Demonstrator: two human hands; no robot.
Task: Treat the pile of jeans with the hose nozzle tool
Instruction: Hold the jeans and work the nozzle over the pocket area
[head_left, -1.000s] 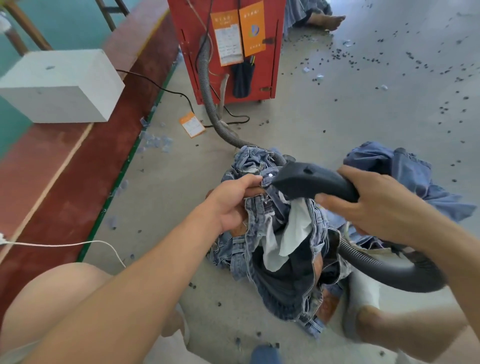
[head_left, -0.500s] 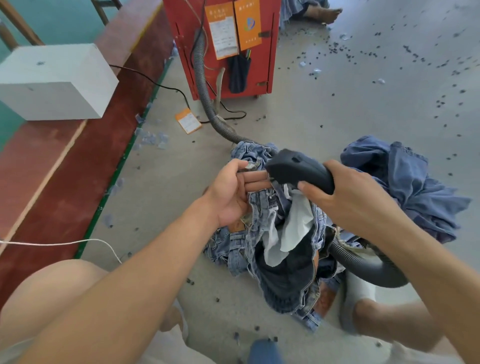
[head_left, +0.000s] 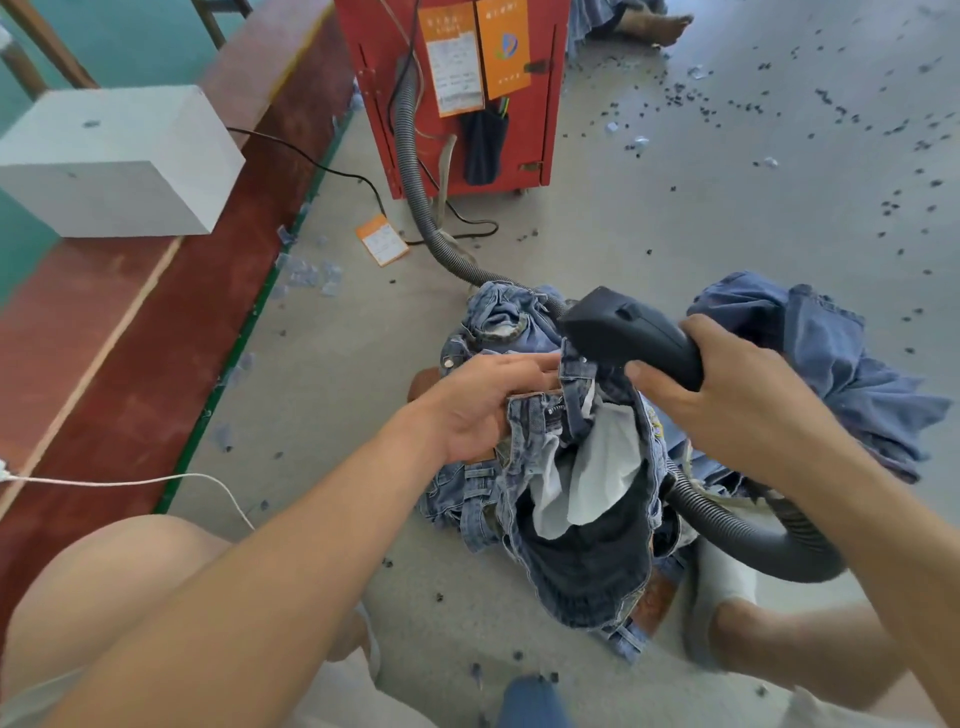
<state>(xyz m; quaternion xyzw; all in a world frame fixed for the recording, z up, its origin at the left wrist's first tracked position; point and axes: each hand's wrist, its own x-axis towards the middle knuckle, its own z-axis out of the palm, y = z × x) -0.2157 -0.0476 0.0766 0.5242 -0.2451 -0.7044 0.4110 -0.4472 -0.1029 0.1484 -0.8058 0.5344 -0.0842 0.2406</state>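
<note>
On the concrete floor (head_left: 675, 218), the left hand (head_left: 483, 410) pinches the waistband of the pile of jeans (head_left: 566, 499), fingers curled; denim looks limp and heavyish, best held by seams. The right hand (head_left: 748, 410) grips the rigid hose nozzle tool (head_left: 628, 332).

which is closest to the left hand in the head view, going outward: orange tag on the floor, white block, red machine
1. orange tag, on the floor just beyond the left hand.
2. white block, far to the hand's left on the red ledge.
3. red machine, at the top; too close to the block to rank surely.
</note>
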